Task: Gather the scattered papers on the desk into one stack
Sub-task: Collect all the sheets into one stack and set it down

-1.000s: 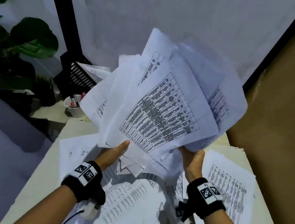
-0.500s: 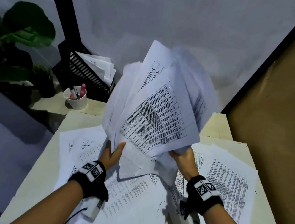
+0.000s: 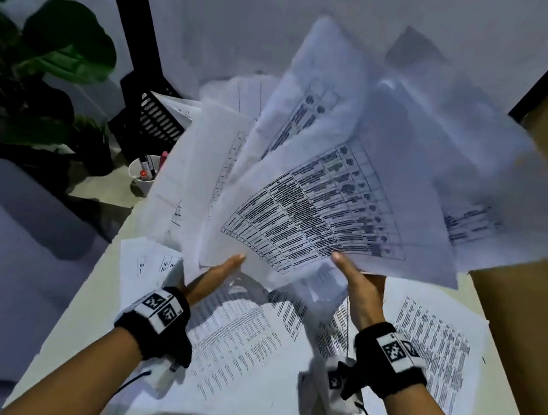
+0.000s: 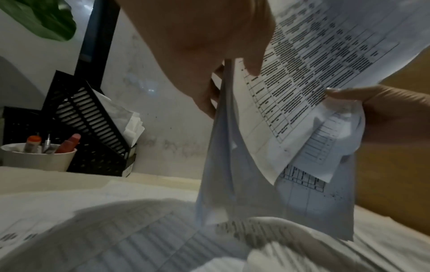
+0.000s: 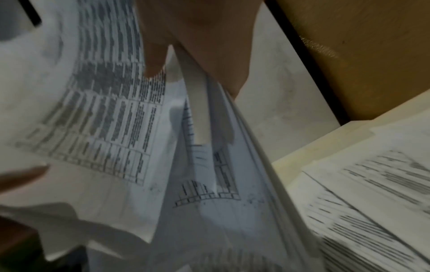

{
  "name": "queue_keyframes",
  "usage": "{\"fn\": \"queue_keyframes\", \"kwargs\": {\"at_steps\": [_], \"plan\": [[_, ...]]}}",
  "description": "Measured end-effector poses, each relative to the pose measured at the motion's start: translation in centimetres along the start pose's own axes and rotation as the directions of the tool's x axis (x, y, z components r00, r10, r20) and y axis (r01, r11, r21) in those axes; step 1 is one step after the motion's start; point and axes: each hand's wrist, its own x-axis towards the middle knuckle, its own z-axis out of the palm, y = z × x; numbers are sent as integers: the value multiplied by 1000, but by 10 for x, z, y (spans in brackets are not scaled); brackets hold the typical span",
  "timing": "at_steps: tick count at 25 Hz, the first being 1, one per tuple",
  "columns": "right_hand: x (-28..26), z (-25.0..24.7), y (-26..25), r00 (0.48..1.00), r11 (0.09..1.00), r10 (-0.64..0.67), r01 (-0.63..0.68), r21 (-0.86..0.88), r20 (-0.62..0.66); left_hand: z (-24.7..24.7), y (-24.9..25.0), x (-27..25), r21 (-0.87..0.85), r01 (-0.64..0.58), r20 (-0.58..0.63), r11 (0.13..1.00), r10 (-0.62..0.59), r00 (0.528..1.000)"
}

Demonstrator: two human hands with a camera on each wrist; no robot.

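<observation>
Both hands hold up a loose bundle of printed papers [image 3: 319,195] above the desk, its sheets fanned out and blurred. My left hand [image 3: 223,270] pinches the bundle's lower left edge, thumb on the front sheet and fingers behind, as the left wrist view shows [image 4: 253,68]. My right hand [image 3: 354,275] pinches the lower right edge the same way [image 5: 153,60]. Several more printed sheets [image 3: 239,337] lie scattered flat on the desk under the hands, one at the right [image 3: 435,347] and one at the left [image 3: 148,261].
A black file tray [image 3: 152,120] with papers in it stands at the desk's back left, beside a white cup of pens [image 3: 143,174]. A leafy plant [image 3: 53,52] is further left. A brown panel [image 3: 536,308] borders the cream desk [image 3: 81,304] on the right.
The bundle has fanned out wider and leans more to the right. Both hands keep their hold on its lower edge and have drawn slightly apart.
</observation>
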Motion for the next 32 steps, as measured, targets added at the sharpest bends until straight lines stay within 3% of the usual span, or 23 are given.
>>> {"fn": "queue_keyframes", "kwargs": {"at_steps": [2, 4, 6, 8, 10, 12, 15, 17, 20, 22, 27, 30, 32], "plan": [[-3, 5, 9, 998, 995, 63, -61, -80, 23, 0, -5, -2, 51, 12, 48, 999, -15, 999], [-1, 13, 15, 996, 997, -53, 48, -62, -77, -4, -25, 11, 85, -27, 46, 996, 23, 999], [2, 14, 17, 985, 992, -122, 118, -37, -124, -12, -66, 48, 74, 24, 28, 997, -26, 999], [1, 7, 12, 984, 988, -152, 150, -20, -98, -13, -43, 27, 62, 32, 48, 998, -35, 998], [-3, 1, 6, 997, 997, -72, 71, -32, -25, -7, -6, -7, 120, 14, 114, 993, -27, 993], [0, -4, 2, 999, 997, 15, -18, -76, -41, -8, -8, -1, 130, 33, 102, 991, -46, 994], [4, -3, -2, 999, 993, 15, -20, -119, -46, -8, -5, -8, 173, -10, 160, 985, -18, 987], [5, -5, -2, 999, 993, 23, -29, -116, -48, -20, -12, -9, 222, 42, 165, 974, -80, 983], [2, -10, -2, 995, 989, 39, -51, -139, -88, -53, -26, -1, 138, 173, 13, 975, -176, 984], [0, -11, -2, 995, 985, 48, -62, -163, -88, -68, -31, 8, 12, 117, 12, 993, -117, 993], [-2, -13, -5, 997, 982, 44, -56, -181, -68, -67, -3, -9, -335, -65, 126, 940, 114, 985], [-4, -14, -5, 996, 980, 46, -60, -189, -78, -62, -1, 0, -573, -12, 213, 820, 163, 963], [-2, -13, -5, 996, 980, 40, -56, -191, -83, -62, 1, 1, -605, -23, 271, 796, 233, 934]]}}
